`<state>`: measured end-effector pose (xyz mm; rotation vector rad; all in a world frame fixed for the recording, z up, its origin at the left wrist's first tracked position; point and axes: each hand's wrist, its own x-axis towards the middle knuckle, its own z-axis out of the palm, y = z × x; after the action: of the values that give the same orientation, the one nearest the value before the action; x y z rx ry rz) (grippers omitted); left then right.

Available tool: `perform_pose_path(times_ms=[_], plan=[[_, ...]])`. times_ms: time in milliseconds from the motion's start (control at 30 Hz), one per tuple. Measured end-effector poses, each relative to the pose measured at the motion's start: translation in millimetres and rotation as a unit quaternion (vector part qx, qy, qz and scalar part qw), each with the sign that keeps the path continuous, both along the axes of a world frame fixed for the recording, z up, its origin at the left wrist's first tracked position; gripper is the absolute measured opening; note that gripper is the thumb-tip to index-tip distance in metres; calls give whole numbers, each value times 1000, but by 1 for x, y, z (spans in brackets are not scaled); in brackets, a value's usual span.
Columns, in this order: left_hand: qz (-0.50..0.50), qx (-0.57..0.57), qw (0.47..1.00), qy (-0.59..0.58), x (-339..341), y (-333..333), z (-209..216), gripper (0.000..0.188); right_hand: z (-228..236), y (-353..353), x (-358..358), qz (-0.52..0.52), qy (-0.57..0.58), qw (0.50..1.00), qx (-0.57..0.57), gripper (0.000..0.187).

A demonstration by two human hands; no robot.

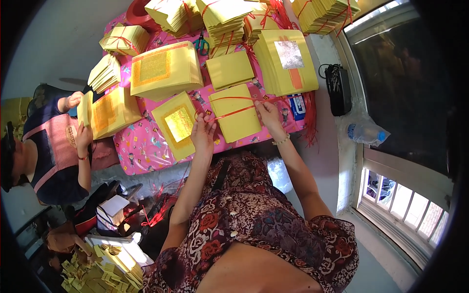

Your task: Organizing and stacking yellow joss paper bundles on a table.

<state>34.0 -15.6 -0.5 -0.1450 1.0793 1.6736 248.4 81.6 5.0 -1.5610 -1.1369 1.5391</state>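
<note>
A stack of yellow paper [239, 128] lies at the table's front edge, with red plastic string [229, 115] drawn over its top. My left hand [203, 133] pinches the string at the stack's left side. On the other side, my right hand [267, 116] grips the string near the stack's right edge, and a length runs off to the right. Left of my left hand lies a yellow paper stack with a gold foil square [179, 124]. Another yellow stack [230, 70] sits just beyond the one under the string.
Tied yellow bundles [222, 19] crowd the back of the pink patterned tablecloth [141, 151]. Large paper stacks [166, 68] stand mid-table, near teal-handled scissors [201, 45]. A co-worker [53, 141] handles yellow paper at left. A plastic bottle [366, 133] and black case [338, 90] lie on the sill.
</note>
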Motion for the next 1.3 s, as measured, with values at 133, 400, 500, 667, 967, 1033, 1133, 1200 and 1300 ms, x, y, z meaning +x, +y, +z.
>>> perform_pose_path(times_ms=[133, 400, 500, 667, 967, 1033, 1133, 1200, 1300], plan=[[-37, -69, 991, 104, 7, -1, -29, 20, -4, 1, -4, -10, 23, 999, -40, 24], [-138, -170, 926, 307, 19, 19, -65, 21, -83, 17, 3, 6, 46, 992, -115, 23], [-104, -203, 962, 148, 17, 17, -67, 24, -91, 19, -4, 15, 57, 990, -124, 22], [-84, -256, 930, 251, 28, 16, -57, 25, -119, 20, 4, 34, -44, 993, -100, 19], [13, -199, 974, 105, 41, 23, -91, 25, -195, 27, 21, -39, 14, 989, -142, 17], [27, -210, 973, 93, 40, 22, -88, 24, -199, 23, 19, 9, -11, 997, -82, 23], [26, -259, 958, 120, 46, 26, -77, 27, -189, 19, 24, 46, -124, 991, -15, 29], [14, -296, 953, 68, 41, 28, -83, 29, -177, 21, 19, 11, -80, 994, -70, 29], [14, -192, 977, -92, 35, 26, -100, 29, -175, 32, 23, 10, -60, 993, -100, 26]])
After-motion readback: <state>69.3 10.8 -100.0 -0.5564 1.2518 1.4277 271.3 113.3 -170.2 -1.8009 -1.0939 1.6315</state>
